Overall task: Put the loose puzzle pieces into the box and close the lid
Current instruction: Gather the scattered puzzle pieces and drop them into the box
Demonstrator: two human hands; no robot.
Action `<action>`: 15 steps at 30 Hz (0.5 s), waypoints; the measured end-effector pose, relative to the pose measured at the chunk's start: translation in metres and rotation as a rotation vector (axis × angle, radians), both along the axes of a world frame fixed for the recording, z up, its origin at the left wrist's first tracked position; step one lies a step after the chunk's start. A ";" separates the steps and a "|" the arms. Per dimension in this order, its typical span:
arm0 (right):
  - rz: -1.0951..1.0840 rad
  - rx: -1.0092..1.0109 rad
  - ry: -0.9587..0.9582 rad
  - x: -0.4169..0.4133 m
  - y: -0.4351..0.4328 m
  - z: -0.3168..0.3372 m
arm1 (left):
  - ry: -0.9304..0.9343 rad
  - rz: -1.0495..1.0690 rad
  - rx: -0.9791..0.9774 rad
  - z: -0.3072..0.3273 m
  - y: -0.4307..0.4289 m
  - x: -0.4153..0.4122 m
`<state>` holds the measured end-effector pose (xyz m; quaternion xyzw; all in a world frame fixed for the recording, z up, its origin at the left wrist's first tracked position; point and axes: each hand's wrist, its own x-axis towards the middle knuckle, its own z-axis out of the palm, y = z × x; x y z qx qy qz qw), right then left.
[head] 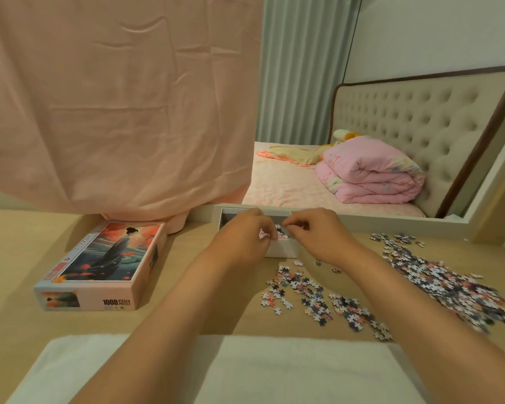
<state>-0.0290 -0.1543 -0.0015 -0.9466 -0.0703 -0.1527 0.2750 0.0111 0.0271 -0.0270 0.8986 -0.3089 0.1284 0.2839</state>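
Open white box (283, 249), scattered pieces (449, 282), lid (105, 258) aside

One view only: a wide-angle camera on the person's head, facing forward and tilted down over a light wooden tabletop (187, 287). Both bare forearms enter at the bottom edge and run away from the lens. The left hand (242, 237) and right hand (315, 231) meet near frame centre, above an open white cardboard box (283, 250). Close range: the tabletop fills the lower half. A pink illustrated cardboard lid (105, 263) lies left of centre, loose multicoloured cardboard puzzle pieces (438, 281) to the right. The upper half looks further out: hanging pink cloth (114, 97) left, beige tufted headboard (414, 118) right. Lines lean and bow toward the frame borders.
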 end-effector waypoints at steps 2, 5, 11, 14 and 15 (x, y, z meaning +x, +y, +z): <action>0.035 -0.071 0.136 -0.013 -0.008 -0.009 | 0.081 -0.043 0.053 -0.003 -0.007 -0.011; 0.075 -0.171 0.274 -0.028 -0.017 -0.026 | 0.203 -0.121 0.259 -0.014 -0.018 -0.024; 0.109 -0.236 0.328 -0.046 -0.030 -0.030 | 0.216 -0.136 0.412 -0.028 -0.024 -0.040; 0.064 -0.009 0.323 -0.053 -0.041 -0.029 | 0.237 -0.143 0.385 -0.024 -0.022 -0.045; 0.052 0.031 0.333 -0.055 -0.045 -0.027 | 0.251 -0.143 0.377 -0.022 -0.020 -0.047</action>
